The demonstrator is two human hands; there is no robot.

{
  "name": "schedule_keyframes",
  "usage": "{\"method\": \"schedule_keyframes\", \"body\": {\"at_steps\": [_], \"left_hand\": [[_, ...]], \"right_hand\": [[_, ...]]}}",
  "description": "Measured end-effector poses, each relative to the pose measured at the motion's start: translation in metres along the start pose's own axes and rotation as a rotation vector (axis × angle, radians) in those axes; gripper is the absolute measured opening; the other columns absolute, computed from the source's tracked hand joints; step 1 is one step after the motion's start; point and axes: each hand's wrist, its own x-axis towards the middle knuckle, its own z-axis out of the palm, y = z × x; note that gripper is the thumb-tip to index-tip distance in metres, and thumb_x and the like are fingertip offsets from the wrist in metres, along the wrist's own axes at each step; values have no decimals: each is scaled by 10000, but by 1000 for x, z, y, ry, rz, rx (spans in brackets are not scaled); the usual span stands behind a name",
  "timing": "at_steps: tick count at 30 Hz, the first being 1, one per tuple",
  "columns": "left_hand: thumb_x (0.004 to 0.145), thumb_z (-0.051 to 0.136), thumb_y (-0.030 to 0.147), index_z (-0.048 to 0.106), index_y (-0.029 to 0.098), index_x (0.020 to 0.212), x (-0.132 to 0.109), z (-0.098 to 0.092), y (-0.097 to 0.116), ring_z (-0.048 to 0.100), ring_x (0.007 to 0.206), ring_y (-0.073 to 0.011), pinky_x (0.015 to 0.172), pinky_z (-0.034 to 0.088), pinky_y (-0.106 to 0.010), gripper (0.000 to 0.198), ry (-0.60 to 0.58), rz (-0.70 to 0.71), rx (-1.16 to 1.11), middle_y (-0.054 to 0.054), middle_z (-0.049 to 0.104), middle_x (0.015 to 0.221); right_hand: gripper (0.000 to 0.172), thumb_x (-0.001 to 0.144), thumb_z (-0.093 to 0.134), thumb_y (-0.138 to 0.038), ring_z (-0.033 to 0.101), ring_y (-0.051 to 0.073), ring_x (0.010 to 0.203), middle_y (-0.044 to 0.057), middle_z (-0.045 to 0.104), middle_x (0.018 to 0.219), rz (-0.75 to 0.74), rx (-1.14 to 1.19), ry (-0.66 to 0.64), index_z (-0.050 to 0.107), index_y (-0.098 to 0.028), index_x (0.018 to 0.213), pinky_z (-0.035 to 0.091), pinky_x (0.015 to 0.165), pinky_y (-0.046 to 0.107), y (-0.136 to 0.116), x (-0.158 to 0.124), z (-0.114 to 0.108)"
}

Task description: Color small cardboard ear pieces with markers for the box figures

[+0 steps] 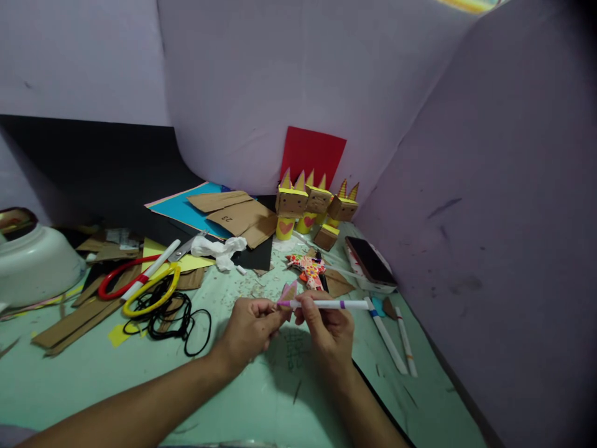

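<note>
Near the middle of the green tabletop, my left hand (252, 326) pinches a small pointed cardboard piece (289, 292) with purple along its edges. My right hand (329, 323) holds a white marker (345, 304) level, its purple tip end touching or almost touching the piece. The fingers hide the lower part of the piece. Just behind the hands is a floral-patterned item (308, 267). Farther back stand several cardboard-headed figures (292, 202) with yellow bodies and pointed, striped ears or horns.
Scissors (175, 289) with red and yellow handles and black cord (180, 317) lie left, near cardboard strips (79, 323). Cardboard (242, 218) and a red sheet (310, 152) are behind. A phone (370, 260) and two markers (387, 336) lie right.
</note>
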Motion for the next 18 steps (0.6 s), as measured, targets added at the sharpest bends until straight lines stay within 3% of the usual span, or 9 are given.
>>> {"method": "schedule_keyframes", "body": {"at_steps": [8,14,18], "left_hand": [[585,591,386,494,185,445,-2,-1,2,280,260,-53,306,164,-192,263,-4,-1,-1,73,374,292],[589,615,431,487,173,435,-2,-1,2,307,282,-49,317,178,-192,327,-2,34,26,60,402,329],[553,605,375,510,166,458,-1,-2,1,323,290,-49,318,187,-188,249,-6,24,-6,56,433,357]], "right_hand": [[170,830,550,-301,546,127,513,2,592,586,-38,-15,190,646,-171,776,388,444,233,5,5,-5],[165,829,550,-289,531,120,489,3,591,586,-53,52,11,662,-181,773,400,455,244,0,1,0],[136,829,551,-262,551,124,529,7,610,622,-70,16,96,648,-179,780,431,508,254,0,3,0]]}}
